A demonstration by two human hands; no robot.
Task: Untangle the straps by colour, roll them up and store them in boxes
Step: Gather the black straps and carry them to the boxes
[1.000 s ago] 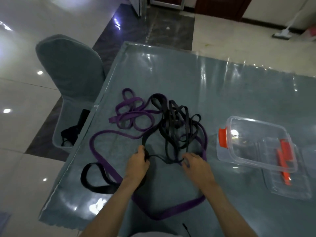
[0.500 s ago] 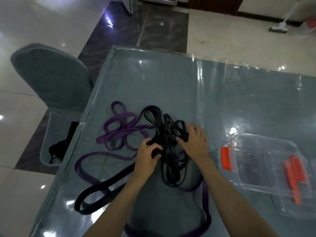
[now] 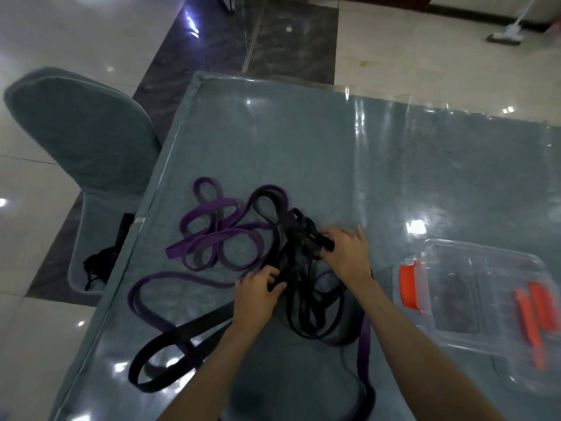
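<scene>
Since half a second ago, the right hand (image 3: 346, 253) has shifted slightly toward the far side of the black knot, and the left hand (image 3: 258, 294) stays at its near left edge.

Head view: two hands, both working the tangle. The left grip pinches a black strap (image 3: 170, 344); the right grip curls round a bunch of black loops. One purple strap (image 3: 209, 235) lies in flat loops to the left, touching the black mass. Two clear plastic boxes (image 3: 473, 287) with orange latches stand right of the tangle, one overlapping the other. The tabletop (image 3: 303, 147) is grey-green under a glossy transparent cover. One grey fabric-covered chair (image 3: 79, 141) stands at its left edge, on a polished tile floor (image 3: 45, 41).
</scene>
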